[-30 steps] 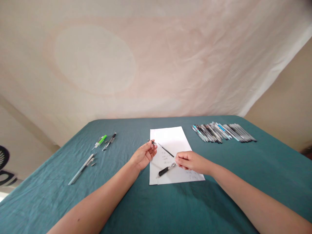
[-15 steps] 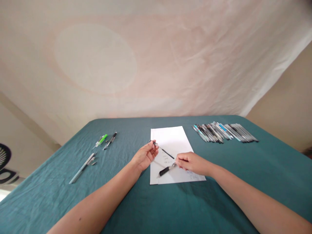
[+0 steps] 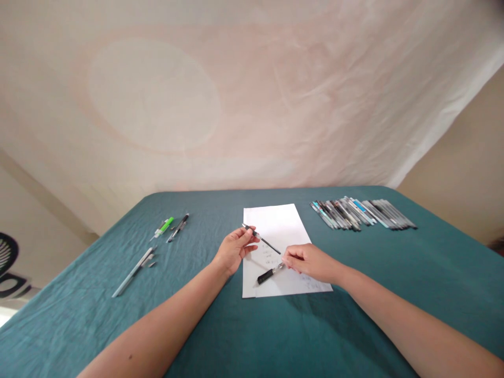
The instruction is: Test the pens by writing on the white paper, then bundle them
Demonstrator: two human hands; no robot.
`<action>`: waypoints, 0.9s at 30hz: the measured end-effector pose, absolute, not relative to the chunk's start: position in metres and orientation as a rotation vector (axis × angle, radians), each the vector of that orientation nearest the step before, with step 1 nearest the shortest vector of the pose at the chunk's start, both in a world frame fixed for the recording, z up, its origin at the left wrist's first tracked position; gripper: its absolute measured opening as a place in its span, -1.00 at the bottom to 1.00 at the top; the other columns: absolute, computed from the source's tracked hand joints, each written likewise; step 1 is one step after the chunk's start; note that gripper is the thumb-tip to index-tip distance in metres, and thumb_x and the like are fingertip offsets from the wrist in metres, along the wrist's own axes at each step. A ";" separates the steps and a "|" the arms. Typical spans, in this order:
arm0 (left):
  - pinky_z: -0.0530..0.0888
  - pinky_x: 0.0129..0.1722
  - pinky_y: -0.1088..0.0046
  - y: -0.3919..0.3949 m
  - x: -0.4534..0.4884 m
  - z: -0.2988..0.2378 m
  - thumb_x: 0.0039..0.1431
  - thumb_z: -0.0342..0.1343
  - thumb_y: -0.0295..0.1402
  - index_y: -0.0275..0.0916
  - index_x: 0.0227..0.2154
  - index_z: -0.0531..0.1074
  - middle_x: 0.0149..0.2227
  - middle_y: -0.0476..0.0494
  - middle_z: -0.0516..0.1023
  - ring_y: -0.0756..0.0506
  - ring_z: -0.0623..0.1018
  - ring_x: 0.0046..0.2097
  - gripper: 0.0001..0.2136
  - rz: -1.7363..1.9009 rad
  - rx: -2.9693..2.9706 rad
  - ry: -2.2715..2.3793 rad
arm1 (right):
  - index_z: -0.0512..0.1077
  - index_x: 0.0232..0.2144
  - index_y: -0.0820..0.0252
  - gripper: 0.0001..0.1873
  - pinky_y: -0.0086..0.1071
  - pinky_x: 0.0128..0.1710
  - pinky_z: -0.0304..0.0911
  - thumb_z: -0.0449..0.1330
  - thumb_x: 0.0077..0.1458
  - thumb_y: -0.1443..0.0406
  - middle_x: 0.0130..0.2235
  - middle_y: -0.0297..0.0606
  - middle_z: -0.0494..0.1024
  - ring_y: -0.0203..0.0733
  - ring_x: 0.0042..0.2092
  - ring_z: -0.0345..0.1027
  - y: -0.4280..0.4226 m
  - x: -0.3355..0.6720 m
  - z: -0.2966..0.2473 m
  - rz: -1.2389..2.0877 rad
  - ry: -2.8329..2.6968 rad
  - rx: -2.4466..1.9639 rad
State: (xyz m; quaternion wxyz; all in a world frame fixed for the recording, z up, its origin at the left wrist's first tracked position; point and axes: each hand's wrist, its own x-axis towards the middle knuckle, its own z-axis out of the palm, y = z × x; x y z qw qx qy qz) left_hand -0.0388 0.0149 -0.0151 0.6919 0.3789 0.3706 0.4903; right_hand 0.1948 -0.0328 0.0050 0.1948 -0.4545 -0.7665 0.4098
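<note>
My left hand (image 3: 235, 249) pinches a thin black pen refill (image 3: 270, 245) between thumb and fingertips. A thicker dark piece with a pale end shows at the refill's upper end, in my fingers. The refill slants down to the right, its lower tip close to my right hand (image 3: 309, 259). That hand is closed in a pinch low over the paper (image 3: 271, 218); what its fingertips hold is too small or hidden to make out. Beneath them, a clear pen barrel with a black grip (image 3: 266, 276) lies on the paper, its right end reaching my right fingertips.
A dark green cloth (image 3: 212, 336) covers the table. At the right lies a row of several pens (image 3: 346, 214). On the left are a green-and-white pen (image 3: 164, 227), a black clear pen (image 3: 178, 228) and a long grey pen (image 3: 132, 273) with small parts beside it.
My left fingers have shifted their hold on the refill, so more of its thick upper end shows. The refill has moved slightly left. My right hand stays nearly in place.
</note>
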 end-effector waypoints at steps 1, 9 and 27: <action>0.47 -0.36 0.54 0.014 -0.038 -0.015 0.06 0.21 -0.36 -0.34 -0.25 0.44 -0.36 -0.15 0.52 -0.01 0.54 -0.31 -0.80 1.082 0.853 0.822 | 0.39 -0.46 0.22 -0.62 -0.50 -0.53 -0.04 -0.01 0.17 0.07 -0.58 -0.43 0.28 -0.38 -0.53 0.07 -0.033 0.194 0.005 1.092 -2.162 -1.278; 0.48 -0.33 0.47 0.002 -0.029 -0.013 0.03 0.24 -0.34 -0.36 -0.26 0.46 -0.28 -0.23 0.54 -0.06 0.54 -0.29 -0.76 0.945 0.949 0.776 | 0.44 -0.46 0.18 -0.64 -0.49 -0.48 -0.05 0.04 0.15 0.07 -0.55 -0.40 0.39 -0.36 -0.50 0.18 -0.036 0.188 0.004 0.717 -2.287 -1.300; 0.43 -0.37 0.45 -0.021 -0.017 0.023 -0.06 0.27 -0.46 -0.37 -0.41 0.54 -0.33 -0.22 0.56 -0.04 0.51 -0.41 -0.88 0.999 1.220 0.734 | 0.47 -0.48 0.22 -0.63 -0.49 -0.46 0.08 0.05 0.15 0.09 -0.59 -0.39 0.42 -0.34 -0.52 0.25 -0.038 0.185 0.007 1.125 -2.147 -1.168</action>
